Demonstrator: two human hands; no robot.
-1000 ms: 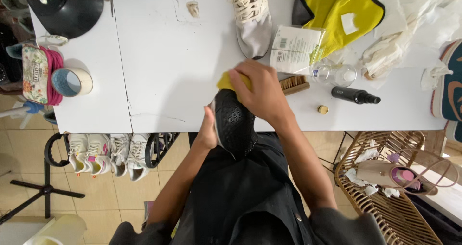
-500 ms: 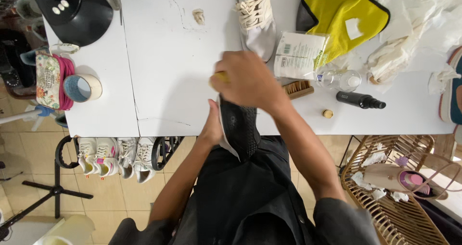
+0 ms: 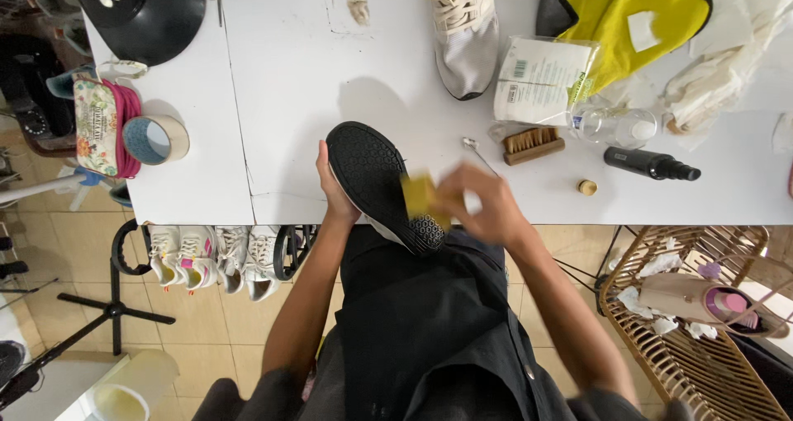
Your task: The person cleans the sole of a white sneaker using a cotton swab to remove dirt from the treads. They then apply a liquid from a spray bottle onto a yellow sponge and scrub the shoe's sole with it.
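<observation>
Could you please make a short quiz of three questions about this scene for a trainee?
1. True or false: the left hand holds the black shoe sole up.
2. What does the right hand press on the sole? A) yellow sponge B) wooden brush C) tape roll
3. What lies right of the wooden brush?

Key: 1 true. 2 A. 3 the black bottle on the white table.

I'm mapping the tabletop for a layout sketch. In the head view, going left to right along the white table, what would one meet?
Floral pouch → tape roll → left hand → black shoe sole → yellow sponge in the right hand → wooden brush → small gold cap → black spray bottle.
</observation>
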